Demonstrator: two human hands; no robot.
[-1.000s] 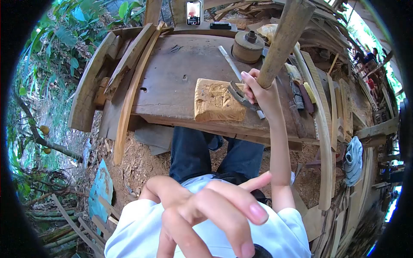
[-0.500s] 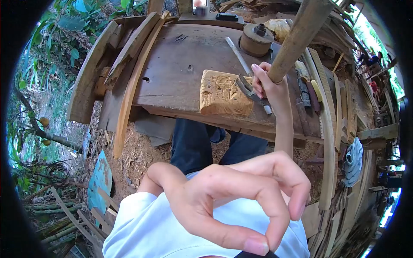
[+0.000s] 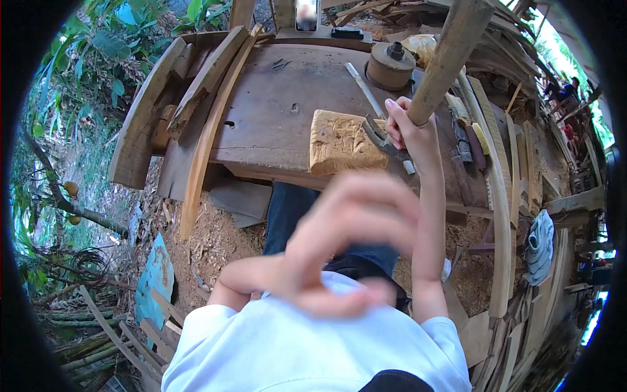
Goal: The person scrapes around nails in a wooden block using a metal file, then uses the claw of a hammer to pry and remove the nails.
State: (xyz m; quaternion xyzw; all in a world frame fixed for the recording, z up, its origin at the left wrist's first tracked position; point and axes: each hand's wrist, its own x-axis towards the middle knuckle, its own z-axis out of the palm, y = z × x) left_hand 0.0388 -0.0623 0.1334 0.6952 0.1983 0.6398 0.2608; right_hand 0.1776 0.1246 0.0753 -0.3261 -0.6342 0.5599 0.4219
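Note:
My right hand [image 3: 415, 127] is wrapped around the lower end of a thick wooden-handled tool [image 3: 454, 55], which looks like an adze. Beside my fingers, its curved metal blade [image 3: 379, 134] lies against the right side of a carved yellowish wood block [image 3: 346, 144]. That block sits at the front edge of the workbench [image 3: 268, 124], its top cut with rough grooves. In front of my chest is my left hand [image 3: 333, 242], blurred by motion. Its fingers are curved, the thumb stands apart from them, and nothing shows between.
Long wooden strips [image 3: 215, 130] lie along the bench's left side. A round wooden container [image 3: 390, 65] and a pale rod [image 3: 364, 88] are behind the block. Several hand tools [image 3: 470, 134] line the right side. A phone [image 3: 305, 14] stands at the back. Wood chips [image 3: 228, 251] cover the ground.
My left hand has drawn up and away from the camera, and its thumb and fingertip, earlier touching, have parted. My right hand stays on the adze at the block.

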